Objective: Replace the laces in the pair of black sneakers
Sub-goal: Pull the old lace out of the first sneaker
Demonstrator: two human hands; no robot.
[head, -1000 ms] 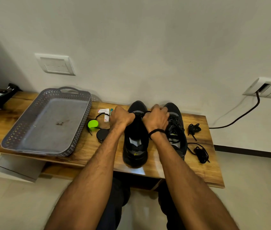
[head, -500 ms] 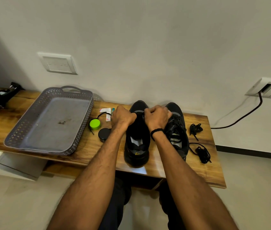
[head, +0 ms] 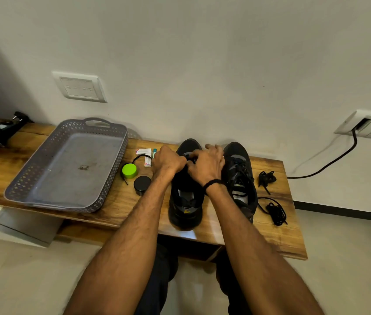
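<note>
L hand (head: 168,161) fingers curled tight, pinching black lace (head: 190,158) | R hand (head: 207,165) just beside, curled, pinching same lace | sneaker (head: 185,201) under both hands on bench (head: 116,201), long axis away from person, toe to wall | 2nd sneaker (head: 240,178) just R of R hand, parallel.

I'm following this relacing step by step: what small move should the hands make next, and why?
Probably pull the black lace snug through the front of the sneaker on the left: the left hand and right hand both pinch it there, and the tongue below looks unlaced.
</note>
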